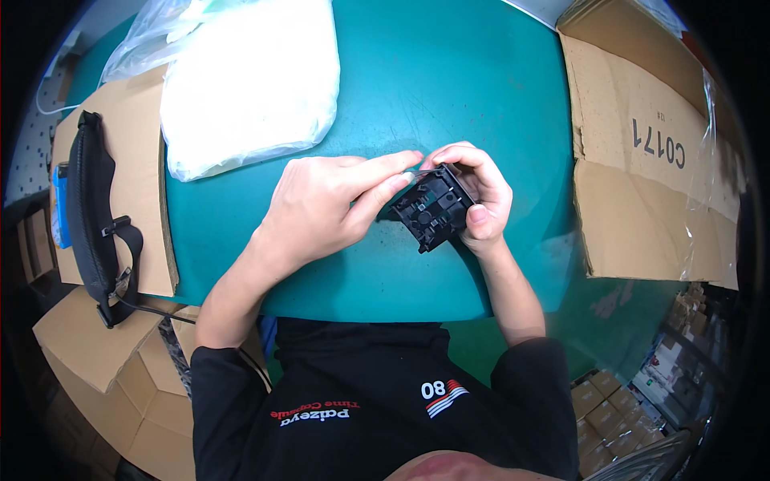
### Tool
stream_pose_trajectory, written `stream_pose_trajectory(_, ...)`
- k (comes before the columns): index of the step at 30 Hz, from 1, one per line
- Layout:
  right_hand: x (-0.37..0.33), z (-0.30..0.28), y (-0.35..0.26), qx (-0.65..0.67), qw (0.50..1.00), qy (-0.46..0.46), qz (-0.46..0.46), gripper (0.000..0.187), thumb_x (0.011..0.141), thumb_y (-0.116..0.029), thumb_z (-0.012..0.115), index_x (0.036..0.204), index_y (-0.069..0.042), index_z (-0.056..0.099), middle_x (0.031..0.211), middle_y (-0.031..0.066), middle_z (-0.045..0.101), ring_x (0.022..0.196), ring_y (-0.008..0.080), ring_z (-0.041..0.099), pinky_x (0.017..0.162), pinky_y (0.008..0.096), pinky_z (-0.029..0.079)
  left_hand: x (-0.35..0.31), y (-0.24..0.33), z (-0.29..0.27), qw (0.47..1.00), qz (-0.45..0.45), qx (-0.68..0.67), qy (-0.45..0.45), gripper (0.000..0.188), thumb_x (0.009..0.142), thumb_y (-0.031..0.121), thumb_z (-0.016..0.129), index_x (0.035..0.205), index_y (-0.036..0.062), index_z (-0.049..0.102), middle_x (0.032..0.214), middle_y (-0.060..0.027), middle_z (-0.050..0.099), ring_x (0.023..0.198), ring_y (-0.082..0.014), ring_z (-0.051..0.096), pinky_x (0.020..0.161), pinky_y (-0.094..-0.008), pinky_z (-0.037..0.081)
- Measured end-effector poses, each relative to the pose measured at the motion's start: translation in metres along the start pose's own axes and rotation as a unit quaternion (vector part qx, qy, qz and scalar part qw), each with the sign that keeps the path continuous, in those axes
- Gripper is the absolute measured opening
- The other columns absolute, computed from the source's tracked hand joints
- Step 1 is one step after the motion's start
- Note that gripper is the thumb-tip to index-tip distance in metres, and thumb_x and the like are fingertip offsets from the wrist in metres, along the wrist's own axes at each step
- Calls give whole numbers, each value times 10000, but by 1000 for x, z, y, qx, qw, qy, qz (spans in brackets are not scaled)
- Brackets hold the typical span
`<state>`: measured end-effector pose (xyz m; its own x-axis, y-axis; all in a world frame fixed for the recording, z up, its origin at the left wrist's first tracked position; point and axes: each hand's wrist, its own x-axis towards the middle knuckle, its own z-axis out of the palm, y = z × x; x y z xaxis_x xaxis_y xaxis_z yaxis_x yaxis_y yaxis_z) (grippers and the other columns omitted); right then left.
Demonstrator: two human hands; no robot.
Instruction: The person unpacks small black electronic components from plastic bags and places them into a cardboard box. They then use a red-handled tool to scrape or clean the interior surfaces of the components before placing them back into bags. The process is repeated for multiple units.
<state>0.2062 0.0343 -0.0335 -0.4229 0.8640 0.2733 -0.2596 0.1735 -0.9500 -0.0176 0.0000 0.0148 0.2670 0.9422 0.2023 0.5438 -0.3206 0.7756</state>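
Observation:
A black plastic housing (433, 210), with moulded ribs and small recesses on the side turned up, is held above the table in front of me. My right hand (488, 192) grips it along its right edge, with the thumb at the lower corner and the fingers curled round the top. My left hand (329, 196) reaches in from the left, thumb and forefinger pinched together at the housing's upper left corner. Something thin and greyish shows at those fingertips, too small to name.
The table has a green top (449, 72). A filled white plastic bag (253, 88) lies at the back left. Flattened cardboard (148, 184) with a black strap bag (92, 216) is at the left. A large carton (642, 168) stands right; an open box (132, 385) sits below left.

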Motion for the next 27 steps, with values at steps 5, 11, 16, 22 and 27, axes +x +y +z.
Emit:
stream_pose_trajectory(5,0,2,0,-7,1000,3,0,766,905,-580,691,1190,121,574,1107,198,614,1022,250,633,918,376,525,-2,-4,0,1000,11,13,-14,303,931,114,681,1229,114,737,733,-131,695,592,-251,653,562,-340,505)
stream_pose_trajectory(11,1,0,1,6,1000,-1,12,777,889,-576,713,1211,114,555,1130,195,590,1050,259,622,945,398,512,-2,-8,1,999,37,28,-16,308,919,101,687,1222,102,737,761,-124,709,606,-239,668,570,-330,513)
stream_pose_trajectory(16,2,-4,6,-3,999,19,-49,830,830,-577,779,1248,89,516,1181,192,536,1080,275,600,955,409,507,-2,-5,-3,999,26,-12,20,287,913,104,704,1196,64,739,796,-101,717,562,-158,599,545,-294,472)
stream_pose_trajectory(22,2,0,5,-46,996,10,-75,851,761,-542,857,1237,90,544,1175,200,541,1082,285,595,956,409,501,-7,2,6,990,47,-84,101,323,813,67,827,1119,21,735,853,-74,734,522,-49,439,484,-203,355)
stream_pose_trajectory(27,-1,7,4,-90,993,0,-76,868,708,-543,889,1223,88,589,1157,201,596,1086,290,601,951,406,494,-8,0,17,986,52,-107,120,264,805,5,821,1057,5,746,857,-76,747,532,-48,503,481,-202,391)
